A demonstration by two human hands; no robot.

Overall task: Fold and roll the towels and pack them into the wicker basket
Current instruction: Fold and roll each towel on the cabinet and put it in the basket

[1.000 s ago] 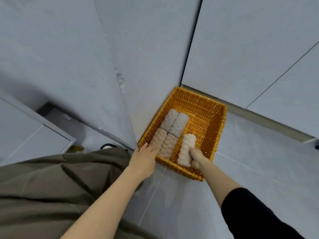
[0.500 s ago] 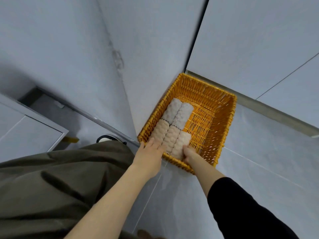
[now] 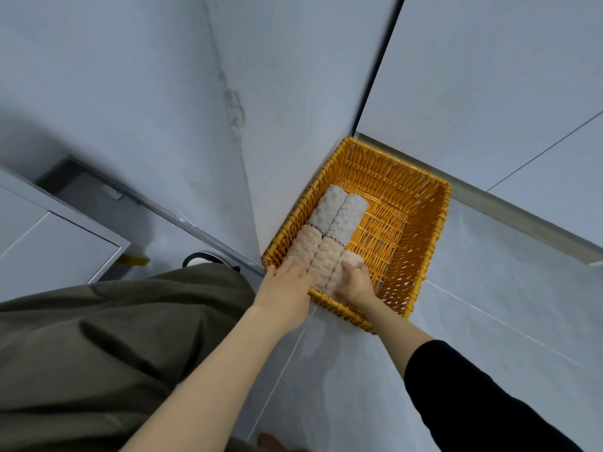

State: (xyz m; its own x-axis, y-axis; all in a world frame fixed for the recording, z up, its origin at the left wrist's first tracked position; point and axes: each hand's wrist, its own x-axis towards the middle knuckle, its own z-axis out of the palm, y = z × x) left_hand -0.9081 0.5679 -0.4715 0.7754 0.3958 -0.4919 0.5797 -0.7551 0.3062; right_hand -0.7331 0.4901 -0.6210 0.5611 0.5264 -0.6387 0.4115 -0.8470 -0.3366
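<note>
Grey floor tiles (image 3: pixel 489 288) carry the wicker basket (image 3: pixel 424 256), where the right hand (image 3: pixel 357 283), fingers curled around a rolled towel (image 3: pixel 349 262), wedges it snug against the packed rolls (image 3: pixel 323 252) that the left hand (image 3: pixel 287 282), fingers spread flat, steadies.

The third beige roll (image 3: pixel 342 272), which my right hand (image 3: pixel 355 283) held apart a second ago, now lies pressed against the other beige rolls in the wicker basket (image 3: pixel 434 243); my left hand (image 3: pixel 287 285) now rests flat on them.

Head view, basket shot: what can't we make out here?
- Third beige roll: near end hidden under the right hand; its grip can't be judged.
- Wicker basket: near-left rim covered by the left hand.
- Dark object beside the olive fabric: mostly hidden, unidentifiable.
</note>
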